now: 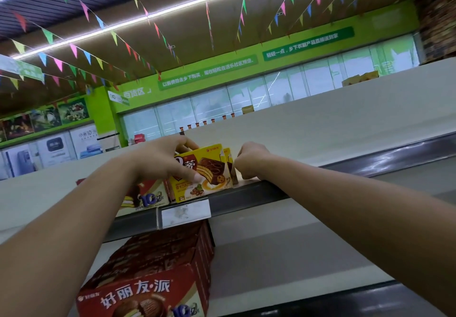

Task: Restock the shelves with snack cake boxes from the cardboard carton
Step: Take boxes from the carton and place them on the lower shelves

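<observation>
Left hand (pixel 170 160) is gripping the yellow snack cake box (pixel 209 176) at its upper-left, thumb across the front. It's sitting on the top shelf (pixel 261 193) lip, long side running left-right. Right hand (pixel 251 161) is curling against its right end, can't tell if it's pinching.

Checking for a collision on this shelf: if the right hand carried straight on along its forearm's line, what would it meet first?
Probably the rear yellow cardboard snack cake box, standing right beside the right hand's curled knuckles; whether they already touch is unclear.
</observation>
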Tool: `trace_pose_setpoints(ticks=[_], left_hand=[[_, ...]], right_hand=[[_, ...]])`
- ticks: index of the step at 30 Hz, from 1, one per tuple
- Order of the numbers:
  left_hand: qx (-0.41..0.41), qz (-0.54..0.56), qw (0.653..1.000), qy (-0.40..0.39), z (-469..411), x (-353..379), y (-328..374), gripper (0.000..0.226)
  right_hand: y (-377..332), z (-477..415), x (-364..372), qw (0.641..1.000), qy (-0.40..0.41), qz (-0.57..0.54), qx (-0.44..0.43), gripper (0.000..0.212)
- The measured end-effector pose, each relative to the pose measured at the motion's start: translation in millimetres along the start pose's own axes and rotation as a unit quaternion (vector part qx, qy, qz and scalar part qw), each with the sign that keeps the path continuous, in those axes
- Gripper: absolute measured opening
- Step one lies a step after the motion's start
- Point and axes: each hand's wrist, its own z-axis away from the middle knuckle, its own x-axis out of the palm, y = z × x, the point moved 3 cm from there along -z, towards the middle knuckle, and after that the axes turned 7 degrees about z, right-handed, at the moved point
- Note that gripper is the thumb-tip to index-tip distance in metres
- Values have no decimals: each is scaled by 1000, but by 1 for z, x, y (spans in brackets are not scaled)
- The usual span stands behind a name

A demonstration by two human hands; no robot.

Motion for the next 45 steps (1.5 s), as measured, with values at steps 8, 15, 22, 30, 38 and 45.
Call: trace_pose_setpoints(ticks=[8, 15, 22, 30, 38, 45], left_hand=[[19, 41, 997, 64, -8, 18, -9, 46], [48, -136, 983, 113, -1, 21, -9, 56], [70, -121, 979, 146, 11, 34, -11, 59], [84, -61, 984, 145, 24, 26, -16, 72], [131, -25, 967, 216, 106, -28, -14, 49], [87, 9, 961, 262, 203, -48, -60, 17]], right_hand=[[4, 1, -5, 998, 51, -27, -5, 22], [4, 1, -4, 997, 58, -54, -1, 21], [3, 3, -4, 994, 73, -81, 6, 23], [0, 12, -11, 989, 107, -105, -4, 25], [-59, 69, -30, 933, 272, -54, -230, 16], [-124, 130, 22, 897, 212, -50, -385, 5]])
